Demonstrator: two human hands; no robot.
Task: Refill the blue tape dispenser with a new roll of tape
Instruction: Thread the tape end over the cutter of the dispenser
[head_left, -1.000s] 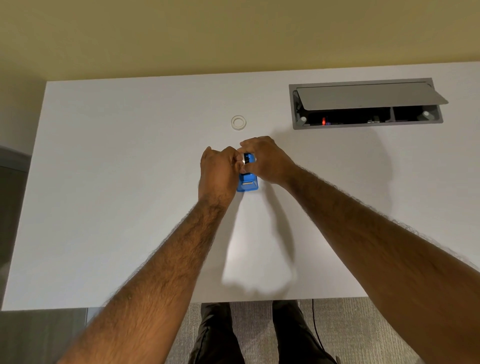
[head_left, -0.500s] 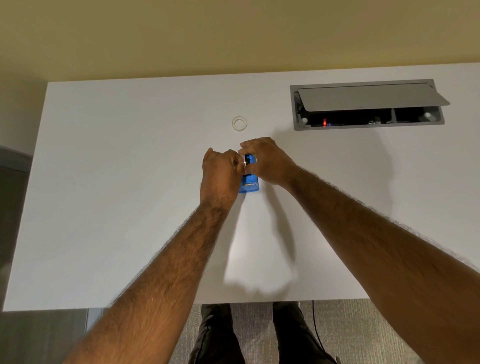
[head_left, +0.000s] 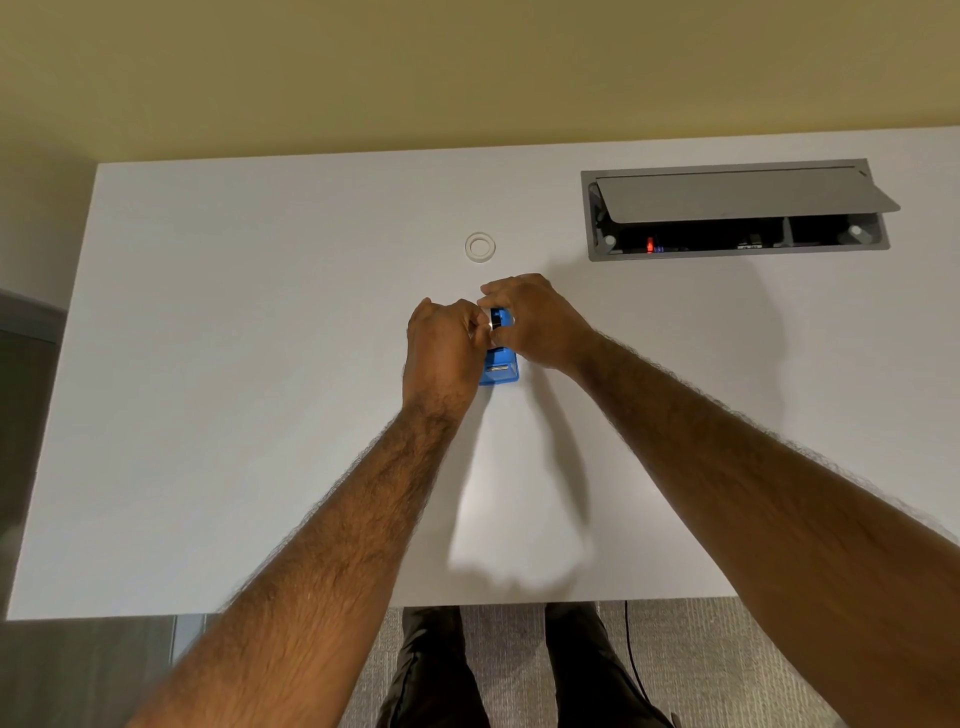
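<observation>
Little has shifted in the last second: both hands stay bunched over the blue tape dispenser (head_left: 500, 370), lying on the desk (head_left: 260, 364) with its long axis running away from us. Our left hand (head_left: 441, 348) grips its left side with curled fingers, while our right hand (head_left: 535, 322) pinches a dark spool (head_left: 494, 319) at the far end. The pale tape ring (head_left: 479, 247) lies beyond that end, nearer the right hand, which we judge better placed to fetch it.
</observation>
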